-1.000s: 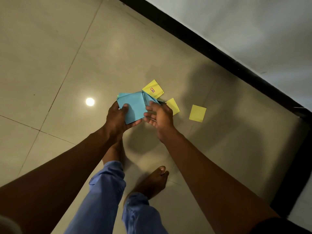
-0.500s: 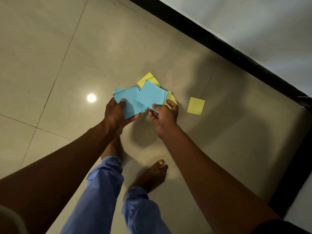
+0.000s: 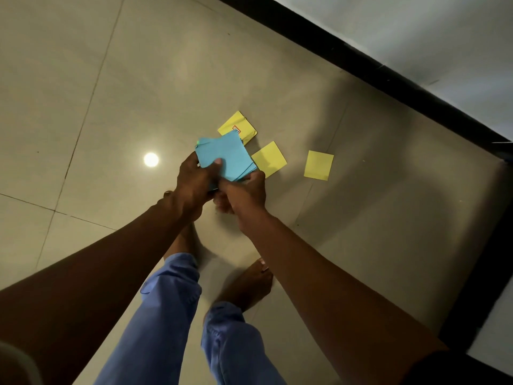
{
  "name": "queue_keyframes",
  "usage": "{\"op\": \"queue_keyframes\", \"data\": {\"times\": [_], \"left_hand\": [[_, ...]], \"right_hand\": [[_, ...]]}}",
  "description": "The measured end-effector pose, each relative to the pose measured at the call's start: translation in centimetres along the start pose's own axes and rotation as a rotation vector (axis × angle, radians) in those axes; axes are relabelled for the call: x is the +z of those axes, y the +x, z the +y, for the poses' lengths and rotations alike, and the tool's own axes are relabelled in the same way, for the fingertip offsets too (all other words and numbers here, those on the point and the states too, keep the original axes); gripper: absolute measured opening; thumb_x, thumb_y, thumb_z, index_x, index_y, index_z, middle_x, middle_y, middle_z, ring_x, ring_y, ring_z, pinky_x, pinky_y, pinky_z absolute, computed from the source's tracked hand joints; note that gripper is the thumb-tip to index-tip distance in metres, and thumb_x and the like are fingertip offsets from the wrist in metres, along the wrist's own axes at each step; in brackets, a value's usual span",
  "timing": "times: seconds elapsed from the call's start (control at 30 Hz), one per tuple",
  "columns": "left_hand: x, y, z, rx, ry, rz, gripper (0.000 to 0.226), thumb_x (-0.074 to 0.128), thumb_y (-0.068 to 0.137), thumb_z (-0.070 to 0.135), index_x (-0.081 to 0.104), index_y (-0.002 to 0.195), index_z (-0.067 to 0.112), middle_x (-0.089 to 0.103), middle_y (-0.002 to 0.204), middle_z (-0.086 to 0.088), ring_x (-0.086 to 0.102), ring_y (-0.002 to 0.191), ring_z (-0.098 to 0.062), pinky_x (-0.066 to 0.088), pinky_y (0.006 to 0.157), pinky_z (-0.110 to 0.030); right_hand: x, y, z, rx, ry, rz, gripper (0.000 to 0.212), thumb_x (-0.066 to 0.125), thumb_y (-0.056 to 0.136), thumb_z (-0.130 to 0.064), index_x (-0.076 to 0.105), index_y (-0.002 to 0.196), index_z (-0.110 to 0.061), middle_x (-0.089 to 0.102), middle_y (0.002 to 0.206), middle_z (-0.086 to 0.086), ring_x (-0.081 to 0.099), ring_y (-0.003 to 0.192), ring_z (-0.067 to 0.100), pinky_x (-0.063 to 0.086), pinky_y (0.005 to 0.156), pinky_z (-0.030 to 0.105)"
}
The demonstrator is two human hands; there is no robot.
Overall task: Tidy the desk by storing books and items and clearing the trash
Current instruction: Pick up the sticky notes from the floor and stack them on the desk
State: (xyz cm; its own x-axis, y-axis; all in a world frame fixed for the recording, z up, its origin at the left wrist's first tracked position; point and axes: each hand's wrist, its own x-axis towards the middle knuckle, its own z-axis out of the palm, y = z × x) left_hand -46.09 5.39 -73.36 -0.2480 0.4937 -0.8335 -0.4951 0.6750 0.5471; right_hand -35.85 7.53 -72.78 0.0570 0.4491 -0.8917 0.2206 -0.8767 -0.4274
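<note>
A stack of blue paper squares (image 3: 224,154) is held above the tiled floor between both hands. My left hand (image 3: 194,182) grips its left side with the thumb on top. My right hand (image 3: 244,193) pinches the stack's lower right edge from beneath. Three yellow squares lie on the floor beyond the hands: a thick yellow pad with a small red mark (image 3: 240,127), partly hidden by the blue stack, a single yellow note (image 3: 270,159) just right of the stack, and another yellow note (image 3: 318,165) farther right.
Beige floor tiles (image 3: 138,79) with a bright lamp reflection (image 3: 151,159) spread to the left. A black skirting strip (image 3: 361,62) and a pale wall run diagonally at upper right. My bare feet and blue trouser legs (image 3: 166,315) stand below the hands.
The loose blue square in my right hand has been laid onto the stack in my left hand. Both hands have come together on one squared-up blue stack.
</note>
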Motion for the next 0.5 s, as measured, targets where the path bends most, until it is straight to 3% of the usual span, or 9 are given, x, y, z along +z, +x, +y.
{"op": "queue_keyframes", "data": {"times": [0.07, 0.1, 0.2, 0.37, 0.5], "left_hand": [[-0.3, 0.1, -0.3, 0.003, 0.034, 0.010, 0.048, 0.063, 0.100, 0.020, 0.048, 0.145, 0.019, 0.063, 0.129, -0.002, 0.065, 0.115, -0.023, 0.063, 0.081, -0.039], [-0.4, 0.1, -0.4, -0.003, 0.037, 0.018, 0.049, 0.063, 0.100, 0.018, 0.047, 0.146, 0.018, 0.061, 0.130, -0.003, 0.063, 0.116, -0.024, 0.062, 0.084, -0.043], [-0.9, 0.2, -0.9, -0.043, 0.028, 0.016, 0.048, 0.064, 0.099, 0.017, 0.048, 0.145, 0.019, 0.061, 0.130, -0.004, 0.063, 0.113, -0.026, 0.060, 0.089, -0.053], [-1.1, 0.5, -1.4, -0.111, 0.029, 0.029, 0.048, 0.064, 0.099, 0.019, 0.048, 0.145, 0.022, 0.057, 0.137, -0.008, 0.060, 0.122, -0.033, 0.057, 0.094, -0.053], [-0.9, 0.5, -1.5, -0.101, -0.038, 0.031, 0.050, 0.060, 0.101, 0.021, 0.044, 0.148, 0.022, 0.053, 0.140, -0.009, 0.056, 0.124, -0.031, 0.058, 0.093, -0.046]], "right_hand": [[-0.5, -0.1, 0.2, -0.086, -0.305, 0.116, 0.075, 0.082, 0.078, -0.056, 0.034, 0.126, -0.025, 0.062, 0.122, 0.003, 0.069, 0.090, 0.018, 0.064, 0.074, 0.038], [-0.9, 0.2, 0.4, -0.158, -0.433, 0.182, 0.078, 0.079, 0.079, -0.058, 0.030, 0.131, -0.026, 0.058, 0.126, 0.004, 0.066, 0.100, 0.021, 0.063, 0.082, 0.041], [-1.9, 1.3, 0.0, -0.337, -0.635, 0.221, 0.079, 0.072, 0.089, -0.045, 0.027, 0.149, -0.021, 0.051, 0.138, 0.010, 0.058, 0.117, 0.027, 0.058, 0.092, 0.044], [-1.7, 2.7, -0.9, -0.329, -0.684, 0.014, 0.047, 0.058, 0.101, -0.035, 0.047, 0.137, -0.009, 0.060, 0.126, 0.013, 0.062, 0.111, 0.028, 0.058, 0.088, 0.039], [-0.8, 2.5, -0.9, -0.239, -0.605, -0.004, 0.043, 0.052, 0.104, -0.035, 0.049, 0.136, -0.006, 0.061, 0.125, 0.014, 0.062, 0.110, 0.028, 0.056, 0.092, 0.042]]}}
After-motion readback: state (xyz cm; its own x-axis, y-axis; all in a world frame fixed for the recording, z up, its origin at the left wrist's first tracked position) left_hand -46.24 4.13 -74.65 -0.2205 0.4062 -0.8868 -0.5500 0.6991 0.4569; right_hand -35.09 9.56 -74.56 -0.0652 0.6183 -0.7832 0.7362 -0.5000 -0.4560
